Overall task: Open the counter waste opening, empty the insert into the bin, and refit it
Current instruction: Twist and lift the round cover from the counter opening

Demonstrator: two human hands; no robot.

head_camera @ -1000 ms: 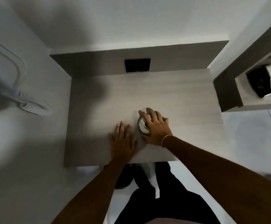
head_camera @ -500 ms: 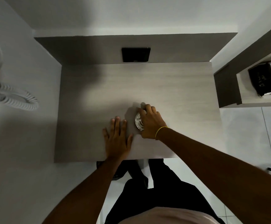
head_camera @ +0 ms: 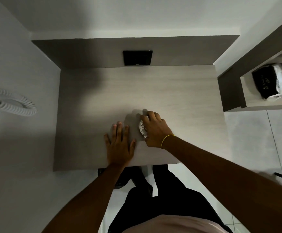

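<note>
A round silver metal cover point(head_camera: 142, 129) of the waste opening sits in the light wood counter point(head_camera: 179, 101), near its front edge. My right hand point(head_camera: 155, 130) lies over this cover with the fingers curled around its rim, hiding most of it. My left hand point(head_camera: 120, 145) rests flat on the counter just left of the cover, fingers spread and holding nothing. The insert and the bin are out of sight.
A black panel point(head_camera: 137, 58) is set in the dark back wall of the counter. At the right, a shelf point(head_camera: 268, 101) holds a black and white packet point(head_camera: 274, 81). A white coiled cord point(head_camera: 14, 105) hangs on the left wall. My legs stand below the counter's front edge.
The view has shifted slightly. My right hand stays on the round cover, fingers wrapped a little tighter round its rim. My left hand remains flat on the counter.
</note>
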